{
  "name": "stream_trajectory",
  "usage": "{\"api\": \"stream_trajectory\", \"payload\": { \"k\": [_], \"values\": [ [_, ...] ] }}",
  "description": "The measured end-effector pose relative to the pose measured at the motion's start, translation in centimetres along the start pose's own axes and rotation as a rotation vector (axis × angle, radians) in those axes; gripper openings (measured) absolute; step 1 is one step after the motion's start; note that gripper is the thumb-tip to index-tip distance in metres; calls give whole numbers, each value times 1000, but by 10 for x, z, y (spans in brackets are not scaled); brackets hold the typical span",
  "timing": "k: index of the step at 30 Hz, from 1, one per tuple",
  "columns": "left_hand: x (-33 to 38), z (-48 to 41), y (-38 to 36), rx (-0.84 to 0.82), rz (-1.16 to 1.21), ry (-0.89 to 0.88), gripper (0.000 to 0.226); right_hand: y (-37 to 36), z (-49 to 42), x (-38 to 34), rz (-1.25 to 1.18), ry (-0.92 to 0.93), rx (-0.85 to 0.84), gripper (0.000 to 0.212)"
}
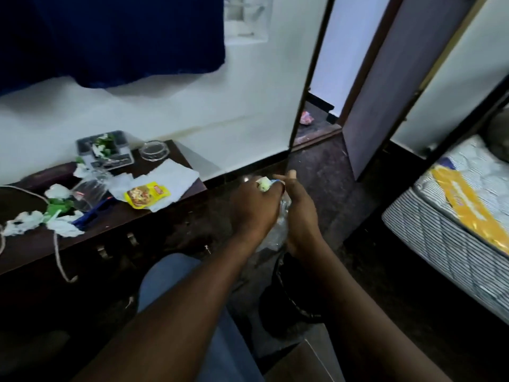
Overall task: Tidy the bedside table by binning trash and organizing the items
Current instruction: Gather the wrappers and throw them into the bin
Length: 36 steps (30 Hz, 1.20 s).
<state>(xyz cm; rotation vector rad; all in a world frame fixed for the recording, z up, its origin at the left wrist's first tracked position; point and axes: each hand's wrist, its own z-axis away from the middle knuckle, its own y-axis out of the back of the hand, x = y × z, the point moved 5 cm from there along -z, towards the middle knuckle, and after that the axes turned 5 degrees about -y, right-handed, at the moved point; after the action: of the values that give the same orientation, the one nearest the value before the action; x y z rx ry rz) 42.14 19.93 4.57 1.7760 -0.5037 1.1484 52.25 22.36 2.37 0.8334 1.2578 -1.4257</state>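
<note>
Presently, both hands are meeting over the floor to the right of the desk. The left hand is closing over the top of a crumpled clear bottle, its fingers wrapped around a pale green-white piece at the neck, probably a cap or label scrap; blur prevents telling which. The right hand is clamping the bottle's body from the other side. The two hands are pressing together on this one item, held just above a dark bin standing on the floor below.

On the desk, trash is waiting: a yellow wrapper lying on white paper, crumpled tissues, green scraps, a clear cup tipped on its side, a blue pen, a glass bowl and a tray near the wall.

Judgement: the step in hand appears to be compacting or capping the bottle before dropping it. To do this well, the person should be keeping the bottle directly over the bin mouth, squeezing evenly, and releasing only when centred, so nothing falls to the floor. Most of the tidying is not yet done.
</note>
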Motion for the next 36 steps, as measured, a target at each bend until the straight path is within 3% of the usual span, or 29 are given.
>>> {"api": "stream_trajectory", "payload": {
  "k": [3,5,8,10,13,19,22,25,28,33,36],
  "values": [
    [4,7,-30,-6,73,38,32,28,11,5,60,10,14,64],
    [-4,16,-59,-61,179,109,37,54,14,11,82,19,52,73],
    [-20,30,-107,-205,439,280,68,84,15,22,125,23,139,67],
    [-26,40,-133,-342,645,361,76,98,12,29,186,0,214,68],
    [-29,57,-153,-538,851,500,98,120,8,41,250,3,299,52],
    [-53,70,-190,-710,934,596,89,169,-2,81,177,-83,458,41],
    [-66,82,-215,-764,867,669,87,200,-8,107,200,-136,593,37],
    [-81,89,-238,-792,752,733,59,226,-19,129,224,-196,722,22],
    [-105,77,-254,-812,393,556,27,244,-30,151,259,-291,818,35],
    [-153,59,-268,-902,-252,264,65,255,-36,180,381,-353,925,53],
    [-171,57,-268,-883,-471,242,71,254,-37,176,473,-279,940,65]
  ]
}}
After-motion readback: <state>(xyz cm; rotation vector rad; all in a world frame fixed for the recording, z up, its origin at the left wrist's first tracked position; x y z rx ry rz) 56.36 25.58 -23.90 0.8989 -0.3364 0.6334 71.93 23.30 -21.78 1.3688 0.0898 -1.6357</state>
